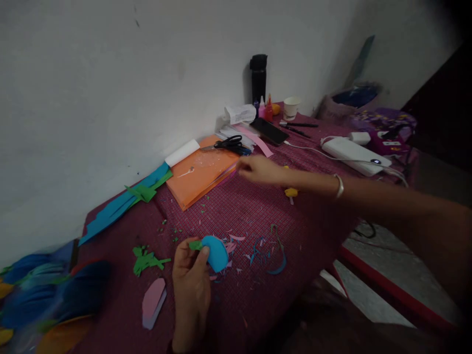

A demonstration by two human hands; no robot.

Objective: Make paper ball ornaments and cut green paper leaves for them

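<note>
My left hand (191, 275) is closed, pinching a rounded blue paper cutout (216, 254) and a small green paper piece (195, 245) between thumb and fingers above the table. My right hand (258, 169) is stretched out across the table, beside the right edge of an orange paper stack (202, 169). Its fingers look curled but are slightly blurred, and I cannot tell whether they hold anything. Just beyond it, black-handled scissors (230, 142) lie on the stack. Pink and pale cutouts (154, 302) lie left of my left hand, near green paper scraps (145, 260).
Blue paper strips (114, 209) lie along the wall. Toward the back are a phone (268, 131), a black bottle (258, 81), small color bottles (266, 109), a paper cup (291, 107) and pens (298, 127). A white power bank (356, 155) with cables sits at right. Trimmings (265, 253) litter the cloth.
</note>
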